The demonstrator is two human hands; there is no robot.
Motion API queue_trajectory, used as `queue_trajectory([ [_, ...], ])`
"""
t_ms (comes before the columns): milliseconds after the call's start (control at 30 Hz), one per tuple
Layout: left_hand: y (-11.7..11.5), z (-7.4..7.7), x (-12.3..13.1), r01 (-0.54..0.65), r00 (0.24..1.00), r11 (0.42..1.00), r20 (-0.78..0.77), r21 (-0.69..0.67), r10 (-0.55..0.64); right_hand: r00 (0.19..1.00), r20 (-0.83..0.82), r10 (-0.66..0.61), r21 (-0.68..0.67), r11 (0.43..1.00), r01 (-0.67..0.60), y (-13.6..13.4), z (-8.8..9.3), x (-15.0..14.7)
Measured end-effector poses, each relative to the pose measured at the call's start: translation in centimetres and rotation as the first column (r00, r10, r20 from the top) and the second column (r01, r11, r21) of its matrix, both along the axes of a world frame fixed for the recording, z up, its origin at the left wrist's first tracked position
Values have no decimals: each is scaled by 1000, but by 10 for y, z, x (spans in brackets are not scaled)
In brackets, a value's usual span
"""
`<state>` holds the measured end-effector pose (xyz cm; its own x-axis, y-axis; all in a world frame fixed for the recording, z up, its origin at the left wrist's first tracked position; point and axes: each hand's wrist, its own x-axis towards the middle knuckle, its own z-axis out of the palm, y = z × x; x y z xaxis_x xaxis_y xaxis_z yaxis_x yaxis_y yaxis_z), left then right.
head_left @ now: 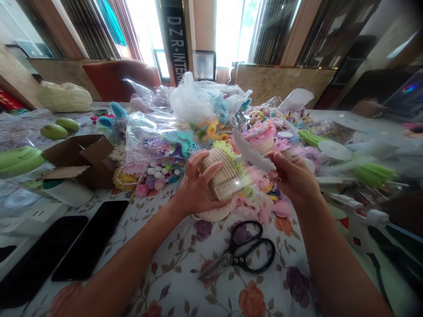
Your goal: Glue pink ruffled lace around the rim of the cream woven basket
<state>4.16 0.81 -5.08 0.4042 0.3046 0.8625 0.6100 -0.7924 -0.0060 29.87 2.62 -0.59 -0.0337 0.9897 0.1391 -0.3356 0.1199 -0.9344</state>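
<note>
A small woven straw piece (pixel 220 172), shaped like a little basket or hat, is in my left hand (pixel 197 185), fingers wrapped round its side. Pale green ruffled trim (pixel 228 147) runs along its far edge. My right hand (pixel 292 174) pinches the end of a thin, ragged white strip (pixel 253 153) between thumb and fingers. The strip reaches leftward over the ruffle; whether the two touch, I cannot tell. Below my hands, black-handled scissors (pixel 243 251) lie on the flowered tablecloth (pixel 178 273). Pink and cream frilly pieces (pixel 261 204) sit just behind them.
To the right lies a white glue gun (pixel 366 220). At left are a black phone (pixel 90 240), a cardboard box (pixel 79 160) and a white roll (pixel 68 192). Plastic bags (pixel 155 132), beads (pixel 160 171) and a pink decorated basket (pixel 261 136) crowd the far side.
</note>
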Motion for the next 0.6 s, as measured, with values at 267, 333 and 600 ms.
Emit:
queue_trajectory([
  [267,1,0,-1,-34,999,999,-2,14,34,1000,17,-20,27,999,19,0,-1,-1],
  [333,2,-1,-1,-33,999,999,-4,14,33,1000,16,-18,31,999,18,0,-1,-1],
  [600,3,-1,-2,-28,999,999,-14,42,29,1000,8,10,37,999,-10,0,-3,1],
])
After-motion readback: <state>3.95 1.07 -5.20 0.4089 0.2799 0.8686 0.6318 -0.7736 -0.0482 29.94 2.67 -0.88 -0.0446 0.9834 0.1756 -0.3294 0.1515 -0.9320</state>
